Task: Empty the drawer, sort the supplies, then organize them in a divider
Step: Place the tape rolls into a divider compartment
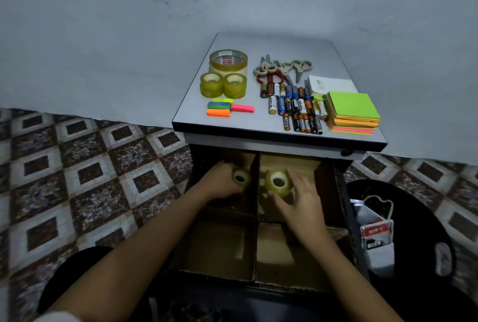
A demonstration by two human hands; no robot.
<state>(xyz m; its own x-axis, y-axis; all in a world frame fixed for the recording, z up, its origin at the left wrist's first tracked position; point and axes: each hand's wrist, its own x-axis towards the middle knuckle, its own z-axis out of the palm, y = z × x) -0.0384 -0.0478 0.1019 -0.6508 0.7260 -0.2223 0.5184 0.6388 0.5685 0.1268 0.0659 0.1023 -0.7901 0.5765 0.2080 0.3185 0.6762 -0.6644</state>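
**While both hands were in the drawer, the tape stood split**

As I watched from my remote station, the left hand (222,179) held a small tape roll (241,179), fingers (230,168) curled round it, in the upper-left compartment of the cardboard divider (255,244), hard by its centre wall. The right hand (297,192) pinched a second tape roll (278,183) between thumb and spread fingers in the upper-right compartment. Both rolls stood on edge inside the drawer (346,205).

My worry was the sorting: like rolls in separate compartments could leave too few for the batteries (294,107), scissors (282,68), sticky notes (353,111) and other tape rolls (223,85) on the counter (258,42) at the upper centre of the frame. Released on edge, either roll might have trundled off. A wrist leaning on the thin cardboard wall could have buckled it, and the drawer was dim.
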